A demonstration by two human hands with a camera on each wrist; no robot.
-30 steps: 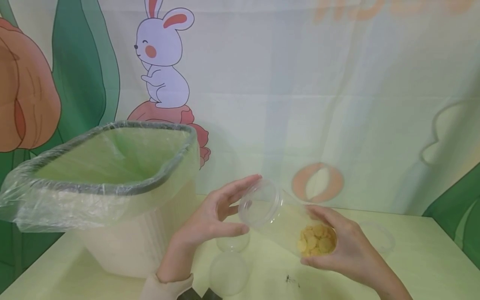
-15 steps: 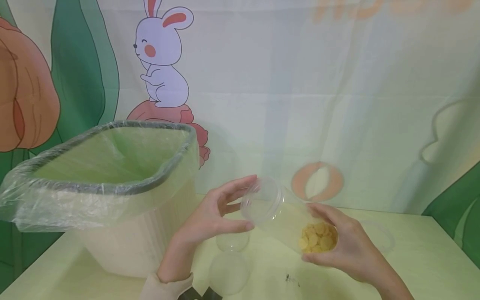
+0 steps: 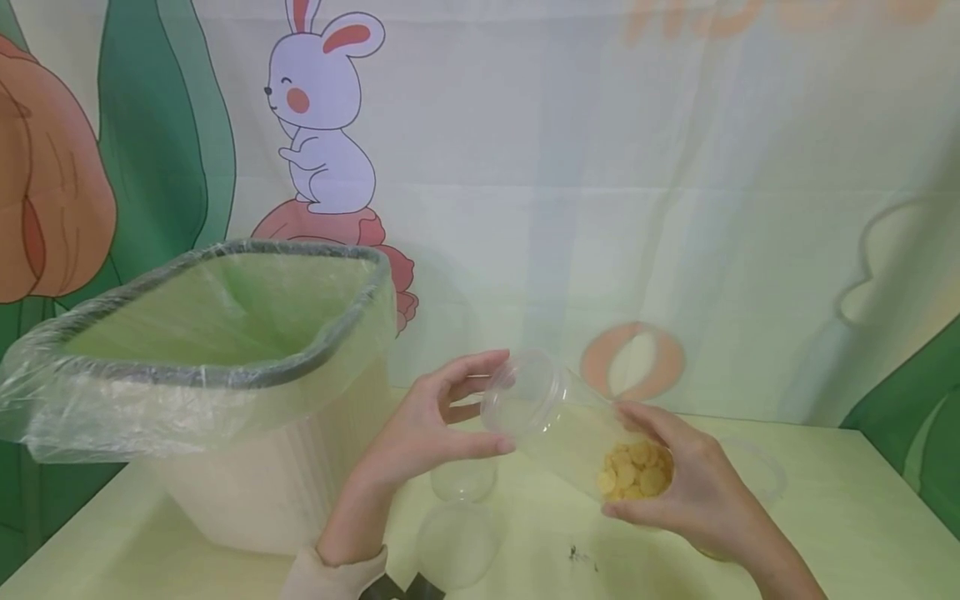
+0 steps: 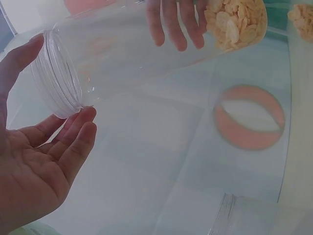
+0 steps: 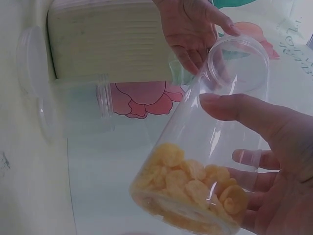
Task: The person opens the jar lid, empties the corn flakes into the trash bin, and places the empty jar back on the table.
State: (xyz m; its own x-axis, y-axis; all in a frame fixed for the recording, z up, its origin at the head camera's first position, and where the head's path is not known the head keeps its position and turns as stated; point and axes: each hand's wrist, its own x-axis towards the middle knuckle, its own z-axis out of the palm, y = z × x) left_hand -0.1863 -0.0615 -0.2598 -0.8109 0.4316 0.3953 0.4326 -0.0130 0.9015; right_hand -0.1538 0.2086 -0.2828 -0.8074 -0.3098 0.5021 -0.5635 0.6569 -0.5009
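A clear plastic jar (image 3: 577,429) is held tilted above the table, its threaded mouth up and to the left. Yellow flakes (image 3: 636,472), which look like cereal, lie heaped at its base end. My right hand (image 3: 693,479) grips the jar round its lower part, thumb on one side and fingers on the other, as the right wrist view shows. At the rim (image 4: 61,73), my left hand (image 3: 427,421) holds the mouth between thumb and fingertips. Whether a lid covers the mouth I cannot tell.
To the left stands a large bin (image 3: 255,467) lined with a clear bag (image 3: 150,417). Below my left hand are a second clear jar (image 5: 80,105) and a round clear lid (image 3: 457,542). A clear ring-like lid (image 3: 768,467) lies right. More flakes (image 4: 302,22) show past the jar.
My hands and the jar stay nearly in place. The jar has shifted very slightly to the right, and the flakes sit a little higher in the head view.
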